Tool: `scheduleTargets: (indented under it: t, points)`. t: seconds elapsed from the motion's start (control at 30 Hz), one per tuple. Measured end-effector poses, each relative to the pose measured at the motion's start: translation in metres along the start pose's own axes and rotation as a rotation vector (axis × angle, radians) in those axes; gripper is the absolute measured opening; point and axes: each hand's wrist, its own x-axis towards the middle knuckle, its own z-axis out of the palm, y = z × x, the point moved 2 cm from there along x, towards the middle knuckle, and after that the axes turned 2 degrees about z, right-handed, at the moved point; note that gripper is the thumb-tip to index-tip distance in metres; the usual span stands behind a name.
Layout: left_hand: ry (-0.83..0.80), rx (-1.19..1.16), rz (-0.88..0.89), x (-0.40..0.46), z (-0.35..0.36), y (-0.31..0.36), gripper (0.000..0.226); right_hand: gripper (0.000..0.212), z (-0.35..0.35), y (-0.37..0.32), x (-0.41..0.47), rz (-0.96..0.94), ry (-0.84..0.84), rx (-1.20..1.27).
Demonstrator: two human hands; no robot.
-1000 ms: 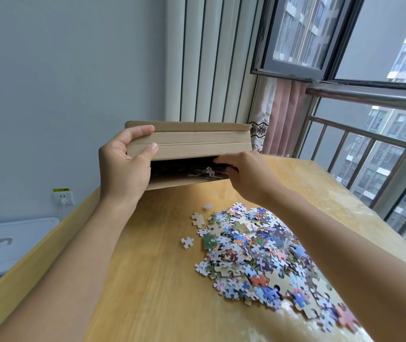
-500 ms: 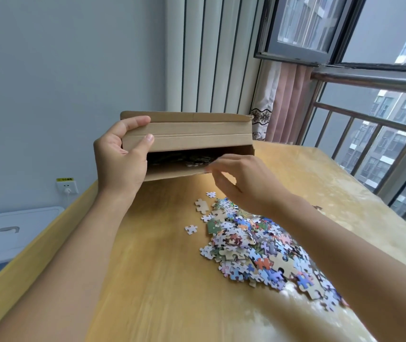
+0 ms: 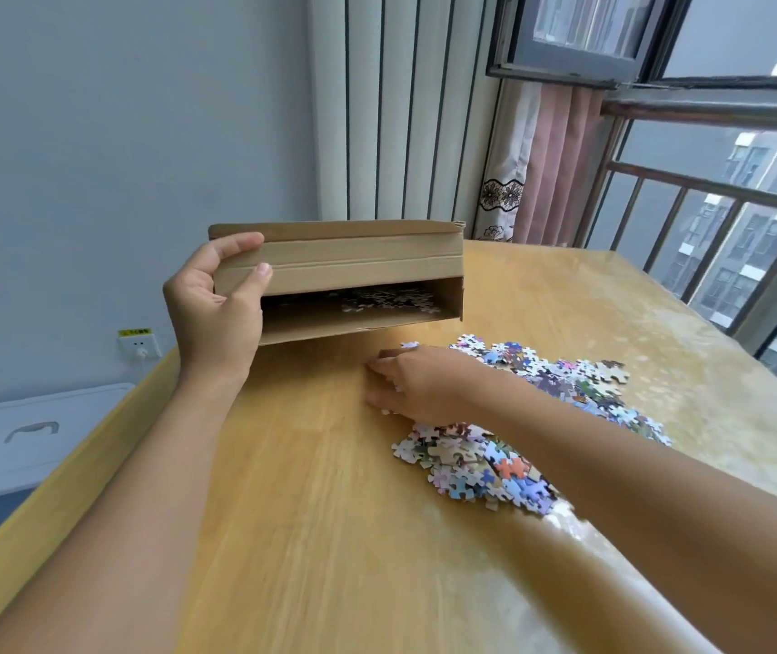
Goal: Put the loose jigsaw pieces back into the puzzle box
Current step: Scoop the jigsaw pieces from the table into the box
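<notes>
left hand [image 3: 216, 318] holds box [image 3: 358, 271] tilted, mouth facing me for easy loading | right hand [image 3: 417, 384] down on pieces [image 3: 485, 464], can't tell if it's got any

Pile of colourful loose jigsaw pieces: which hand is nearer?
Right. The right hand rests on the pile's left edge; the left hand grips the brown cardboard box above the table.

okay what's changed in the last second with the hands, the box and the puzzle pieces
The right hand left the opening of the cardboard box and came down onto the near-left edge of the pile of jigsaw pieces on the table. The left hand kept its grip on the box's left end, opening still facing the person.
</notes>
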Motion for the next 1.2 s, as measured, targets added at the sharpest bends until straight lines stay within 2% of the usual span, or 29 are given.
scheduleTargets:
  t: [0.23,0.37,0.4,0.47,0.6,0.7,0.87,1.1,1.2]
  points:
    - [0.012,-0.012,-0.036,-0.006,-0.001,-0.002,0.025,0.029,-0.002,0.038,-0.036,0.051,0.017,0.065]
    - [0.016,0.013,-0.032,-0.008,0.0,-0.003,0.023,0.034,-0.016,0.054,-0.059,0.038,0.065,0.299]
    - [0.018,0.02,-0.03,-0.008,0.0,-0.004,0.022,0.041,-0.022,0.06,-0.068,0.046,0.085,0.396]
    - [0.031,0.032,-0.022,-0.01,0.001,-0.005,0.021,0.07,-0.032,0.074,-0.088,0.098,0.091,0.507]
    - [0.035,0.061,-0.004,-0.013,0.005,-0.004,0.021,0.132,-0.037,0.093,-0.122,0.332,-0.124,0.346]
    - [0.032,0.07,-0.002,-0.014,0.006,-0.004,0.021,0.148,-0.027,0.092,-0.125,0.422,-0.234,0.27]
    - [0.029,0.083,0.001,-0.015,0.007,-0.004,0.021,0.139,-0.015,0.084,-0.117,0.334,-0.208,0.28]
    - [0.023,0.074,0.0,-0.016,0.007,-0.004,0.021,0.108,-0.016,0.083,-0.113,0.288,-0.078,0.256]
    - [0.022,0.073,0.007,-0.015,0.008,-0.005,0.021,0.108,-0.019,0.078,-0.115,0.206,-0.011,0.235]
